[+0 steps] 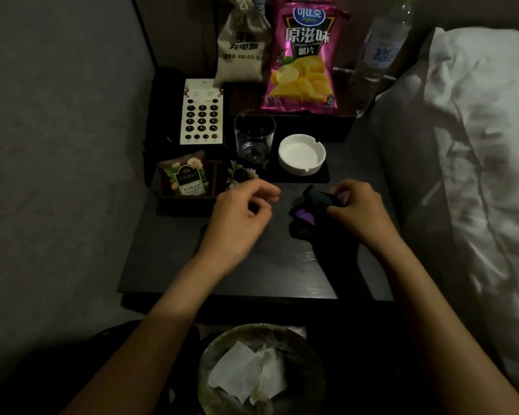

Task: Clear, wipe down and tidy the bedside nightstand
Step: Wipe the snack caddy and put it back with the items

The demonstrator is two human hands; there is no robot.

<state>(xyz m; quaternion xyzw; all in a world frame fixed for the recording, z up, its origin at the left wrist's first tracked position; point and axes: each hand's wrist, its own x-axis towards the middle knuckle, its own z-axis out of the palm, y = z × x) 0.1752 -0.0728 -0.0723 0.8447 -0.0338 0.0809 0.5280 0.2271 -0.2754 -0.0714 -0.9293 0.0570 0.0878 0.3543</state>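
Observation:
The dark nightstand (252, 265) fills the middle of the view. My right hand (357, 211) grips a dark cloth with a purple patch (307, 215) that lies bunched on the tabletop. My left hand (240, 214) hovers over the table just left of the cloth, fingers loosely curled, holding nothing that I can see. Behind the hands stand a clear glass (253, 139), a white ashtray (301, 154) on a black mat, and tea sachets (186, 175) in a small dark tray.
At the back are a phone keypad (203, 113), a beige drawstring pouch (243, 46), a pink crisps bag (306, 61) and a water bottle (378, 55). A bin holding crumpled tissues (252, 375) sits below the front edge. White bedding (477, 145) lies to the right.

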